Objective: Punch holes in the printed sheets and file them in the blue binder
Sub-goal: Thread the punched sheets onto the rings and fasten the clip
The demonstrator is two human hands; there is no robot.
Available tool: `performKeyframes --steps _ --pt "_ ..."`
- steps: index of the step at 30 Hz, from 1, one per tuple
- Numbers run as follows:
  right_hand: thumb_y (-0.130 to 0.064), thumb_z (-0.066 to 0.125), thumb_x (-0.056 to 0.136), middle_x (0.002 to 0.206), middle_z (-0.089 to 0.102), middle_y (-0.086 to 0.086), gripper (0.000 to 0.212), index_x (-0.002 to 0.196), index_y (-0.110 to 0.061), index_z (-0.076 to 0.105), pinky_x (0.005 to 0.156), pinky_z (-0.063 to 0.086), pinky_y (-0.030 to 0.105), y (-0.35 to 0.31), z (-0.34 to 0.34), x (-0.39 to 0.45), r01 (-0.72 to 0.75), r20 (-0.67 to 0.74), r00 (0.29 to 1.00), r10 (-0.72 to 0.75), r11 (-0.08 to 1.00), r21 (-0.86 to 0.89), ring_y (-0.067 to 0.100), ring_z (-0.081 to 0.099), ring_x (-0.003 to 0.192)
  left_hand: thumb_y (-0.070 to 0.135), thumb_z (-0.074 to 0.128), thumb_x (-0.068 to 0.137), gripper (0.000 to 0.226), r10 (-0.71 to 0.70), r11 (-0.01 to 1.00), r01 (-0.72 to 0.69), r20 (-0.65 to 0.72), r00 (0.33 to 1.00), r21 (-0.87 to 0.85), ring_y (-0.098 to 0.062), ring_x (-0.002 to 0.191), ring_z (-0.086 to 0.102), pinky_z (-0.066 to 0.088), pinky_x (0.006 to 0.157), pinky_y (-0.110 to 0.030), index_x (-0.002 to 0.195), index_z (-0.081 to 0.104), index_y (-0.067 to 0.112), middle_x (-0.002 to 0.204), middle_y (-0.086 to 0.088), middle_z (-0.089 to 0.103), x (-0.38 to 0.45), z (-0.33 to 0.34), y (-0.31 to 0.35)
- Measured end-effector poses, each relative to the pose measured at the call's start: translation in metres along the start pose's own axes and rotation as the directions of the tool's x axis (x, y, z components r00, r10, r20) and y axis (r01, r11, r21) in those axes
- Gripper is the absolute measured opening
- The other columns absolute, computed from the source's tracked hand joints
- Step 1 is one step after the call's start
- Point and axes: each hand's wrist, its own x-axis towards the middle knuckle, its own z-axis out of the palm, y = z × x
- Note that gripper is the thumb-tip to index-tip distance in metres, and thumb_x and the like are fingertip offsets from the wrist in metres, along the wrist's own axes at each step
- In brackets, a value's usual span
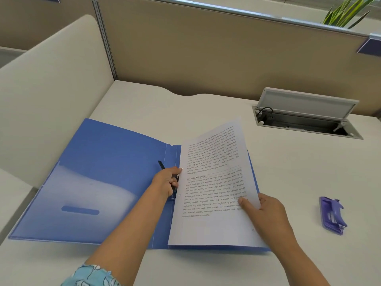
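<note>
From the head camera, you are looking down at a white desk (206, 112) boxed in by a tan partition (206, 48) at the back and a cream side panel (51, 83) on your left; green plant leaves (348, 11) show over the partition at the upper right. Set into the desk at the right is one cable hatch (307, 118), its lid propped up, with a black cable inside. One blue binder (107, 174) lies open flat in front of you, its left cover carrying a clear pocket, its spine running down the middle. You have printed sheets (214, 182) over the binder's right half, the far end lifted off the cover; whether it is one sheet or several you cannot tell. Two small holes show along the left edge. Your left hand (167, 182) sits at the spine, fingers curled around the black clip mechanism, thumb tip touching the paper's left edge. Your right hand (266, 213) pinches the paper's right edge, thumb on top of the print, fingers underneath. One purple punch (333, 215) lies on the desk well to the right, apart from the binder. A patterned blue sleeve (90, 275) shows at your left forearm.
</note>
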Motion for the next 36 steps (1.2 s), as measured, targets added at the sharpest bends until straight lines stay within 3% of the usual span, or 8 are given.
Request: performKeyframes --steps 10,12,16,19,21,23,28,36 --pt "-0.027 0.060 0.088 0.092 0.071 0.004 0.022 0.098 -0.009 0.068 0.070 0.053 0.033 0.011 -0.003 0.006 -0.045 0.011 0.999 0.045 0.999 -0.023 0.023 0.066 0.083 -0.001 0.069 0.079 0.017 0.153 0.966 -0.139 -0.048 0.987 0.220 -0.005 0.032 0.031 0.024 0.028 -0.013 0.082 0.055 0.008 0.071 -0.005 0.053 -0.003 -0.004 -0.004" --pt "-0.026 0.061 0.088 0.094 0.072 0.003 0.022 0.100 -0.009 0.068 0.068 0.051 0.029 0.014 -0.004 0.008 -0.060 0.031 0.998 0.059 0.998 0.009 0.022 0.067 0.083 -0.004 0.068 0.078 0.024 0.216 0.924 -0.194 -0.033 0.976 0.330 -0.010 0.044 0.033 0.028 0.034 -0.017 0.079 0.050 0.012 0.070 -0.004 0.050 -0.008 -0.004 -0.003" --pt "-0.025 0.062 0.088 0.093 0.072 0.002 0.021 0.100 -0.010 0.069 0.067 0.051 0.029 0.019 -0.006 0.011 -0.095 0.052 0.994 0.092 0.995 0.043 0.021 0.068 0.082 0.000 0.069 0.077 0.031 0.434 0.810 -0.352 -0.074 0.898 0.470 -0.015 0.053 0.042 0.036 0.049 -0.024 0.096 0.050 0.015 0.080 -0.003 0.053 -0.018 -0.009 0.003" --pt "-0.025 0.062 0.087 0.093 0.073 0.002 0.020 0.099 -0.010 0.069 0.074 0.054 0.034 0.023 -0.004 0.012 -0.102 0.058 0.993 0.100 0.994 0.040 0.022 0.068 0.083 0.006 0.065 0.079 0.016 0.516 0.709 -0.370 -0.084 0.852 0.600 -0.019 0.061 0.045 0.041 0.057 -0.027 0.078 0.051 0.015 0.075 -0.001 0.055 -0.030 -0.024 0.007" --pt "-0.026 0.062 0.087 0.093 0.073 0.002 0.020 0.098 -0.010 0.070 0.074 0.055 0.035 0.023 -0.004 0.012 -0.099 0.054 0.994 0.097 0.994 0.036 0.022 0.068 0.083 0.012 0.061 0.081 0.018 0.476 0.645 -0.294 -0.070 0.877 0.705 -0.020 0.060 0.045 0.043 0.061 -0.028 0.066 0.051 0.013 0.066 0.000 0.060 -0.042 -0.036 0.001" --pt "-0.025 0.062 0.088 0.093 0.073 0.002 0.020 0.098 -0.010 0.069 0.068 0.052 0.031 0.023 -0.005 0.011 -0.091 0.054 0.995 0.089 0.995 0.035 0.021 0.067 0.083 0.019 0.062 0.083 0.020 0.347 0.682 -0.204 -0.065 0.936 0.702 -0.018 0.056 0.045 0.040 0.056 -0.026 0.066 0.056 0.010 0.066 -0.004 0.066 -0.056 -0.044 -0.011" --pt "-0.027 0.061 0.088 0.096 0.071 0.004 0.024 0.102 -0.009 0.068 0.063 0.047 0.027 0.021 -0.006 0.012 -0.065 0.049 0.997 0.065 0.998 0.000 0.023 0.066 0.084 0.023 0.067 0.084 0.019 0.030 0.899 -0.007 -0.045 0.999 0.439 -0.009 0.040 0.022 0.020 0.039 -0.018 0.081 0.065 0.004 0.079 -0.009 0.072 -0.069 -0.046 -0.038" --pt "-0.029 0.060 0.088 0.097 0.071 0.006 0.025 0.100 -0.008 0.067 0.070 0.051 0.032 0.019 -0.006 0.013 -0.064 0.052 0.996 0.066 0.997 -0.043 0.026 0.066 0.085 0.011 0.066 0.084 0.013 -0.143 0.988 0.142 0.005 0.990 0.058 -0.004 0.024 0.025 0.020 0.029 -0.012 0.076 0.058 0.004 0.042 -0.001 0.060 -0.056 -0.037 -0.048"
